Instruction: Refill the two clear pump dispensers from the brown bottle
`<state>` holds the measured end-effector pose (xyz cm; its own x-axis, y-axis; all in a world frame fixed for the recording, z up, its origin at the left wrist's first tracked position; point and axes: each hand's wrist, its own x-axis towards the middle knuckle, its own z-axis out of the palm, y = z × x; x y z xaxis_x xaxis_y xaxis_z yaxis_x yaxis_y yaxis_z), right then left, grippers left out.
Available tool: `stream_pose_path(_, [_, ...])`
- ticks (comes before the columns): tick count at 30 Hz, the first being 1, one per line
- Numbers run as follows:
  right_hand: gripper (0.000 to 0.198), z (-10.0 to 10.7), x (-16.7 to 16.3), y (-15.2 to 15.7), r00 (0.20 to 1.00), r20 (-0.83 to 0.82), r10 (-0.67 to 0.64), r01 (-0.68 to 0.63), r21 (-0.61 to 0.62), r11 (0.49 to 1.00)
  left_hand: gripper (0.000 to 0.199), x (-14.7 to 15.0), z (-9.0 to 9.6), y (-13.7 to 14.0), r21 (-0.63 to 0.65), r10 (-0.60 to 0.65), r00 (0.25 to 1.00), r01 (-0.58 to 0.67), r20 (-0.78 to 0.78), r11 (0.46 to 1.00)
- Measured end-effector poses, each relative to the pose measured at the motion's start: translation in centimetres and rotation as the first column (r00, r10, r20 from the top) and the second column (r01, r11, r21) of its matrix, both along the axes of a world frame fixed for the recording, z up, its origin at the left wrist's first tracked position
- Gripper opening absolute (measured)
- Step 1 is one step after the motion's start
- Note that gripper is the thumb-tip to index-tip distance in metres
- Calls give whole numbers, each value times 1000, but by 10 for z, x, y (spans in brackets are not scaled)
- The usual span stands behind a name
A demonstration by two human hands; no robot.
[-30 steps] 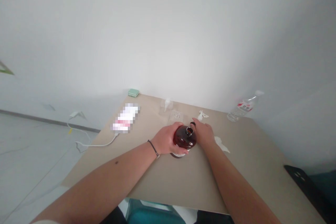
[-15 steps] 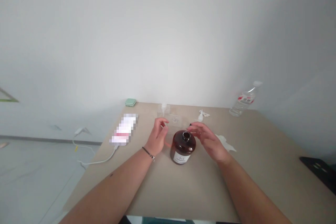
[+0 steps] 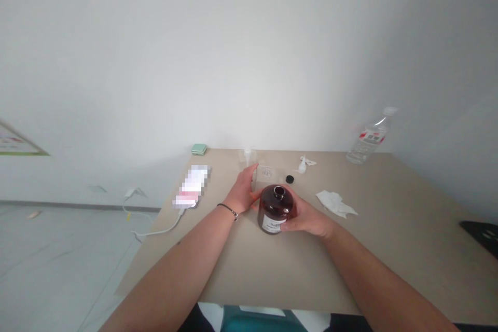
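A round brown glass bottle (image 3: 276, 202) with a white label stands uncapped on the table, its dark neck opening facing up. My right hand (image 3: 305, 215) is wrapped round the bottle's right side, thumb at the label's edge and fingers behind. My left hand (image 3: 243, 192) is just left of the bottle, thumb and fingers apart. Its fingertips are by a clear plastic box (image 3: 266, 173) with a printed mark; whether they touch it I cannot tell. A black cap (image 3: 290, 179) lies behind the bottle.
A crumpled tissue (image 3: 335, 203) lies to the right, a small white nozzle-like piece (image 3: 302, 167) further back. A water bottle (image 3: 369, 140) stands at the back right. On the left are a phone (image 3: 192, 185) with a white cable (image 3: 165, 231) and a green case (image 3: 199, 149).
My right hand has let go of the black cap, now on the table, and closed round the brown bottle. My left hand remains beside the bottle. The view has shifted slightly.
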<state>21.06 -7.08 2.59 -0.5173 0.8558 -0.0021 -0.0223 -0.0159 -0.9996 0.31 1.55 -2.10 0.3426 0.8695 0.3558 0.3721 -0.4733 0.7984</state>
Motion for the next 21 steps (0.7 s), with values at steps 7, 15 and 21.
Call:
stream_pose_path(7, [100, 1, -2, 0, 999, -31, -22, 22, 7, 1000, 86, -1, -5, 4, -125, -21, 998, 28, 58, 992])
stream_pose_path(15, [92, 2, 20, -31, 969, 57, -239, 233, 98, 968, 88, -13, 15, -18, -239, -119, 965, 176, 234, 955])
stream_pose_path(21, [86, 12, 43, -46, 902, 102, -420, 399, 176, 900, 89, -15, 23, -31, -303, -234, 958, 275, 164, 912])
